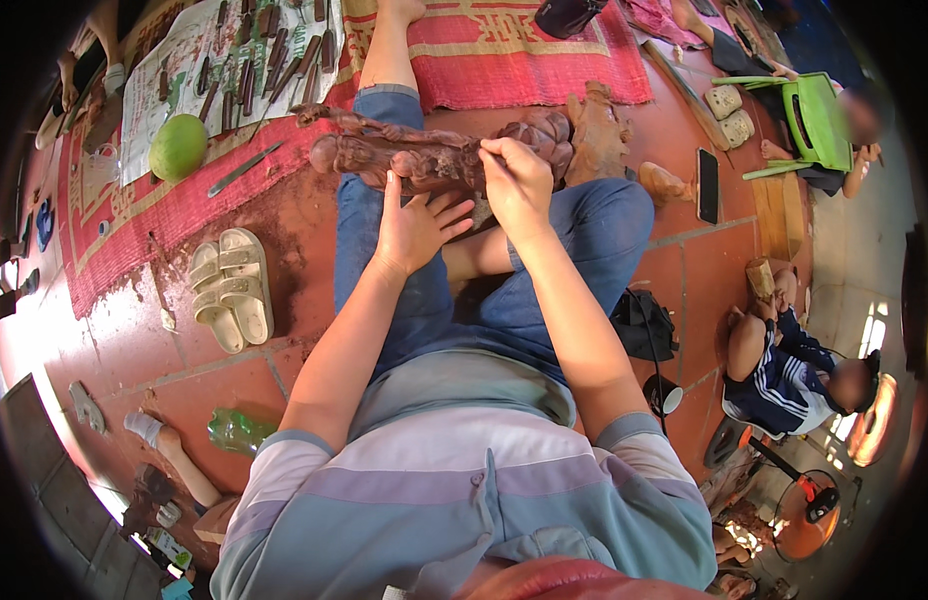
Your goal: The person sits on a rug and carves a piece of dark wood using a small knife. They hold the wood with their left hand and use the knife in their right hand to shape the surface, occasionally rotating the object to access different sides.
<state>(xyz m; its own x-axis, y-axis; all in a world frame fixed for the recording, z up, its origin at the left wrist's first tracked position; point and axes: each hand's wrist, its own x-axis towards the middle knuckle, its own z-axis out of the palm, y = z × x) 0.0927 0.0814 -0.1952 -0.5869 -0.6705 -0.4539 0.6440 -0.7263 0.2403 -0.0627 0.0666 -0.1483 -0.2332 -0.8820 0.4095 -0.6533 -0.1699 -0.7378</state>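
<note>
A reddish-brown wood carving (449,158) with rounded, figure-like shapes lies across my legs, its paler, rough end (596,135) to the right. My left hand (416,235) is open against its near side, thumb up and fingers spread. Over the middle of the carving, my right hand (520,190) is closed in a pinch, fingertips at the wood. Whatever sits in that pinch is too small or hidden to name. Beyond the carving, several chisels (249,85) with dark handles are laid out on a printed white sheet (144,120).
A knife (246,168) and a green round fruit (179,148) lie on the red mat (484,70). Beige sandals (234,290) are at left, a green bottle (246,430) below. At right are a phone (708,185), a green chair (816,122), a fan (806,513) and seated people.
</note>
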